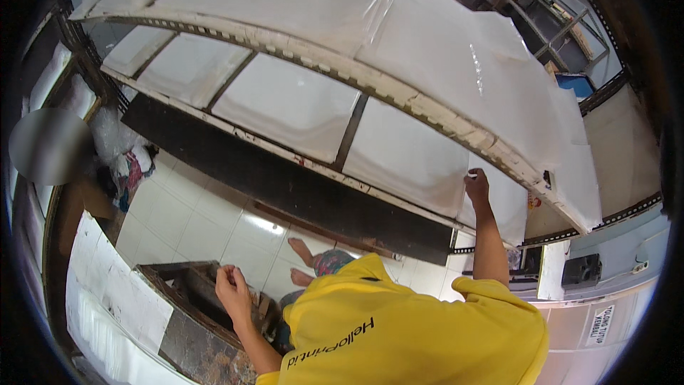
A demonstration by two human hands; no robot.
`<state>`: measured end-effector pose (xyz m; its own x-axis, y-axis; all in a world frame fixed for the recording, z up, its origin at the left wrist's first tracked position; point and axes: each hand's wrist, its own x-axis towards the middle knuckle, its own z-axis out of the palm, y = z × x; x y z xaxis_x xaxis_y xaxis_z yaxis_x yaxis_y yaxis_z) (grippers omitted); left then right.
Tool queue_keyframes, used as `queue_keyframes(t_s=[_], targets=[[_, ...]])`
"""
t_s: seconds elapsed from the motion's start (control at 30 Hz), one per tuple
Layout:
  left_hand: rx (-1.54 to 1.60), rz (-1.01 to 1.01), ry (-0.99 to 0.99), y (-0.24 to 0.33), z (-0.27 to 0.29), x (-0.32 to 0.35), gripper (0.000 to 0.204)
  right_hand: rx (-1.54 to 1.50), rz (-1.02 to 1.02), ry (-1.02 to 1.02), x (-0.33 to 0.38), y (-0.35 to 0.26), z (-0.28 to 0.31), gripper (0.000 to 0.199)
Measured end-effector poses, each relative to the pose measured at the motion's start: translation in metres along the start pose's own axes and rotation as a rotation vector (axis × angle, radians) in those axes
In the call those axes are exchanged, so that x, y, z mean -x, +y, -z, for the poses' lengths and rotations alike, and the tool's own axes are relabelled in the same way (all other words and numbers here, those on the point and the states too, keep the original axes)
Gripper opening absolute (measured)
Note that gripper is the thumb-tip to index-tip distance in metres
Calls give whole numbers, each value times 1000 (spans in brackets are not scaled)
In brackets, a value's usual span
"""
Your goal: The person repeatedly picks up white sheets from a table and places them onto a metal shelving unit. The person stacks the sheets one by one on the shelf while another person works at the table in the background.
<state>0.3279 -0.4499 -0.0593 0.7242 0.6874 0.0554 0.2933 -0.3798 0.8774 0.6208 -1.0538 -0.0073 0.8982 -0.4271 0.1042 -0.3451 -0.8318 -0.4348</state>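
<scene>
My right hand point(478, 187) reaches in under the upper rack level, its thumb and fingers pinched together. A small white bit shows at the fingertips; whether it belongs to the sheet there I cannot tell. Right beside it lies a white sheet point(410, 146) on the lower rack level. Low on the left, my left hand point(232, 291) hangs over a worn dark wooden cabinet point(203, 342). Its fingers are curled together, and whatever they hold, if anything, is hidden.
Large white translucent sheets point(285, 0) cover the upper rack level, above a slotted, paint-stained rail point(342, 68). A long dark board point(278, 178) runs along the rack's near side. White panels point(107, 299) stand at lower left, beside the tiled floor point(242, 235).
</scene>
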Motion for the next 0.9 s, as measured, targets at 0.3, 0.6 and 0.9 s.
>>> queue_keyframes(t_s=[0.3, 0.6, 0.9], targets=[[-21, 35, 19, 10, 5, 3, 12, -75, 150, 215, 5, -38, 1, 29], [-14, 65, 155, 8, 28, 9, 11, -585, 679, -317, 75, -253, -55, 23], [-182, 215, 571, -3, 81, 50, 7, -599, 869, -1223, 241, -395, -155, 24]])
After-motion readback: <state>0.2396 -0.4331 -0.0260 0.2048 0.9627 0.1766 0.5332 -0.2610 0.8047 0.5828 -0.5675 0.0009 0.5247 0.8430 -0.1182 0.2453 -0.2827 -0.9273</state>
